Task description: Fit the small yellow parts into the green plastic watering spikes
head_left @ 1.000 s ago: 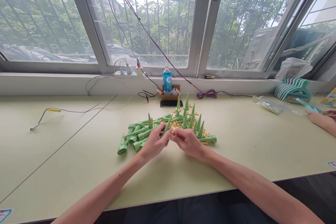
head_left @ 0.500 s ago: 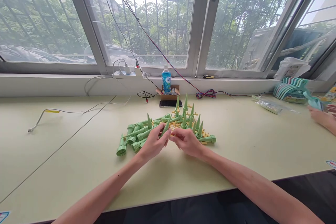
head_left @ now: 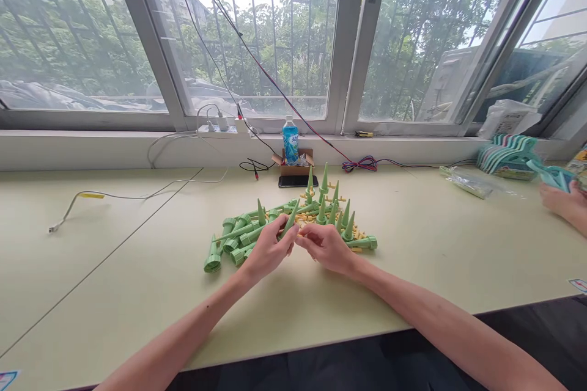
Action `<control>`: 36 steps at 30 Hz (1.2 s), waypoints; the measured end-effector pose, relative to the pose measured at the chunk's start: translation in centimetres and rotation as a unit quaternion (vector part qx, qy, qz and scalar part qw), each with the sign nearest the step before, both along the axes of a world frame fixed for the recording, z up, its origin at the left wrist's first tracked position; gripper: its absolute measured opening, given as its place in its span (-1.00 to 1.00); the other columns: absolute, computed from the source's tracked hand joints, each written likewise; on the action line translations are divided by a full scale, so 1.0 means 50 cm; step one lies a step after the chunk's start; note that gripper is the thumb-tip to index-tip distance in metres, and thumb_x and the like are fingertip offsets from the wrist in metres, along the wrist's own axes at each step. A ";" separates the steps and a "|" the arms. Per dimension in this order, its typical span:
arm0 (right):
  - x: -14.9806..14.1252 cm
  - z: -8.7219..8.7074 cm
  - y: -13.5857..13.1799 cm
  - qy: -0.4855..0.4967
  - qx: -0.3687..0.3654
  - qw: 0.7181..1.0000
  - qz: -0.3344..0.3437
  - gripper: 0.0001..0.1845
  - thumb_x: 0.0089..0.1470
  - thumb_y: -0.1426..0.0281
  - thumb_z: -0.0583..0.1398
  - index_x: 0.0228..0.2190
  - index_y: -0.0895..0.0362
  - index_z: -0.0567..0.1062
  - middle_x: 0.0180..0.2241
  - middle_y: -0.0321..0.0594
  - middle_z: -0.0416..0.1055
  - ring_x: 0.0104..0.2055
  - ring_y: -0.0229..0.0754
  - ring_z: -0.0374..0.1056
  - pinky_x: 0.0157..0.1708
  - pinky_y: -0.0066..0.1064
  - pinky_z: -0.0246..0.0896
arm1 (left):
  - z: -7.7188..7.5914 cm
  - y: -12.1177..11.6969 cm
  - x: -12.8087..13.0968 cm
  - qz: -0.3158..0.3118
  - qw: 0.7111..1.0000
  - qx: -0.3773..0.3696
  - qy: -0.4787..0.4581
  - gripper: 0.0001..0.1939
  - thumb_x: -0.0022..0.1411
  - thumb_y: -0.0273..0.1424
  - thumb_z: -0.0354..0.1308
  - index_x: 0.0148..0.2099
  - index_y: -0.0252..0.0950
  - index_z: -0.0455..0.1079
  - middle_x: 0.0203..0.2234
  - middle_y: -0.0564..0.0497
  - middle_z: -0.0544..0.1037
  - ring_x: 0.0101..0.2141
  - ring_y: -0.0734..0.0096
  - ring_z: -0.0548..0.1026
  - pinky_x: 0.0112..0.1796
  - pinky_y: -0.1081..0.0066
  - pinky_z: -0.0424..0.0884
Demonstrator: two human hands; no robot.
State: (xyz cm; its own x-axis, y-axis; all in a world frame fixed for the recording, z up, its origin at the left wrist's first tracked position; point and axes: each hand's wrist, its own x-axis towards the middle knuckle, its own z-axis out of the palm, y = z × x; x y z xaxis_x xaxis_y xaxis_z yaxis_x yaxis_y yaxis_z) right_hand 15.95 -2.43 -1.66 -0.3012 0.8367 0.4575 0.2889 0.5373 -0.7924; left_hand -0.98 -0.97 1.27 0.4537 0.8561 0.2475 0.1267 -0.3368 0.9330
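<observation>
Spike (head_left: 291,219), green and tapering, sits right in the left hand (head_left: 269,248), its tip slanting up and away from the person with a lean to the right, its base lost among the fingers. And here's the relation that counts: the right hand (head_left: 331,248) is just beside it on the right, fingertips almost meeting the left's near the spike's lower end, though the left is the nearer, being wrapped around it. Left grip: thumb and fingers closed snugly on the spike. Right grip: thumb and forefinger pinched almost together on what looks like a small yellow bit (head_left: 299,233), too tiny to read clearly. Just beyond, green tubes (head_left: 238,232) lie jumbled to the left, green cones (head_left: 322,212) stand upright to the right, and yellow pieces (head_left: 312,218) are strewn between, all on the pale table (head_left: 137,293). Behind the lot, a black phone (head_left: 298,181) lies before an open box (head_left: 293,169) and blue bottle (head_left: 290,142). Far right, a co-worker's hand (head_left: 557,200) holds a turquoise item (head_left: 553,176).
</observation>
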 end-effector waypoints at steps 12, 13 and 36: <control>0.000 -0.019 0.005 -0.050 0.027 0.998 -0.021 -0.79 0.15 0.33 0.21 -0.17 0.12 0.37 -0.68 -0.55 0.14 -0.65 -0.37 0.00 -0.52 -0.51 -0.01 | -0.016 0.018 -0.005 0.025 0.998 0.057 0.031 -0.69 0.31 -0.16 0.04 -0.37 -0.26 0.17 -0.51 0.12 0.21 -0.51 0.51 0.29 -0.58 0.50 0.30; -0.001 -0.021 0.007 -0.056 0.029 0.998 -0.025 -0.80 0.15 0.35 0.19 -0.17 0.12 0.37 -0.68 -0.56 0.13 -0.65 -0.37 -0.01 -0.52 -0.51 -0.02 | -0.019 0.020 -0.006 0.032 0.995 0.083 0.043 -0.69 0.32 -0.18 0.03 -0.39 -0.26 0.17 -0.51 0.12 0.20 -0.51 0.51 0.27 -0.56 0.50 0.28; -0.014 -0.034 0.024 -0.151 0.041 0.982 -0.107 -0.90 0.20 0.42 0.11 -0.27 0.14 0.43 -0.64 -0.42 0.26 -0.58 -0.29 0.14 -0.43 -0.48 0.08 | 0.030 0.044 -0.006 0.204 0.890 0.369 0.174 -0.73 0.34 -0.30 0.04 -0.41 -0.28 0.36 -0.52 0.06 0.34 -0.55 0.49 0.27 -0.43 0.45 0.26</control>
